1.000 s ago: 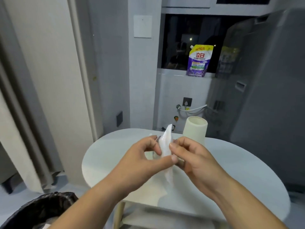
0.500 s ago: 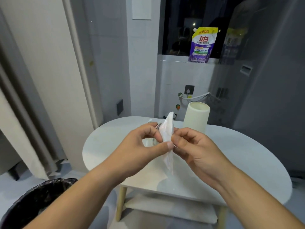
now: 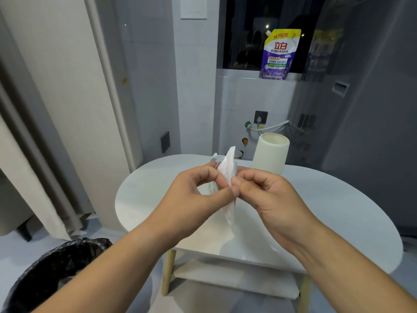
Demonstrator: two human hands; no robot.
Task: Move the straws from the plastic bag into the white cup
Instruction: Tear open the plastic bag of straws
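I count one plastic bag [image 3: 229, 164], one white cup [image 3: 269, 154] and two hands. My left hand [image 3: 198, 195] and right hand [image 3: 270, 199] each pinch the bag, which stands upright between them above the table [image 3: 338, 211]. The cup stands just behind. I cannot count the straws inside.

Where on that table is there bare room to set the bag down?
Bare tabletop lies right of the white cup and right hand, and along the left rim beside the left hand. The middle is crowded: both hands pinch the plastic bag.
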